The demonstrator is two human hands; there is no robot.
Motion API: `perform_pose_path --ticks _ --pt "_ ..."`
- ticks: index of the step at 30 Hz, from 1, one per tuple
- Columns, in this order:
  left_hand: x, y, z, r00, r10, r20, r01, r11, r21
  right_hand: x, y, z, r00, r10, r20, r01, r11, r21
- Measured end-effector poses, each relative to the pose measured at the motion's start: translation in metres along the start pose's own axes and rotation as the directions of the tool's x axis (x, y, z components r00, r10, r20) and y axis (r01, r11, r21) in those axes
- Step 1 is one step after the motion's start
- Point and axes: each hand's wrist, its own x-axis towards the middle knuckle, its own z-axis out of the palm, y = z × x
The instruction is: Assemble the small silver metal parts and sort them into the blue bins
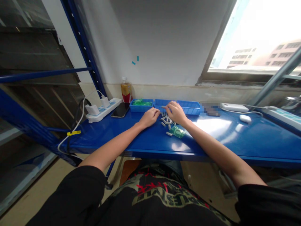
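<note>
Small silvery metal cylinders [169, 126] lie in a loose pile on the blue table, between and in front of my hands. My left hand [150, 117] rests at the pile's left side with its fingers curled together; whatever they hold is hidden. Over the back of the pile, my right hand [176, 112] has its fingers pinched, and a small pale piece like one of the cylinders shows at their tips. A green plastic bag [178, 131] lies against the pile, below my right wrist. Just behind my hands stands a blue divided tray [191, 108].
A blue bin [141, 109] with green pieces stands left of the tray. Further left are a phone [120, 110], a drink bottle [126, 90] and a power strip [103, 110] with cables. To the right lie a white adapter [234, 107], an earbud case [245, 118] and another strip [285, 117].
</note>
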Motion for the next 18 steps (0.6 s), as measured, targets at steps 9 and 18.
perform_pose_path --ticks 9,18 --pt "0.007 -0.004 0.014 0.970 -0.233 0.071 0.192 0.911 0.366 0.024 0.048 0.006 0.927 0.374 -0.013 -0.368 0.905 -0.214" --pt "0.012 -0.010 0.013 0.998 -0.060 0.005 0.060 0.996 0.067 0.002 0.002 0.004 0.997 -0.020 0.074 0.018 0.999 0.035"
